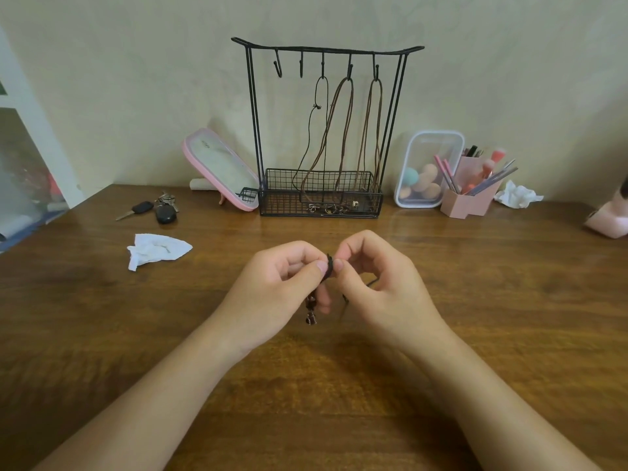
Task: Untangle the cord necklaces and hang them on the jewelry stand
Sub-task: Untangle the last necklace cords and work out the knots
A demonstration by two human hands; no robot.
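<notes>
Over the wooden table, the left hand and right hand meet fingertip to fingertip. Each pinches a dark cord necklace between curled thumb and forefinger. The cord bunches right between the two pinches, and its beaded end dangles under the left palm. Farther back lie a crumpled tissue and keys. Against the wall stands the jewelry stand, with a black cord and two brown cords hanging from its hooks.
</notes>
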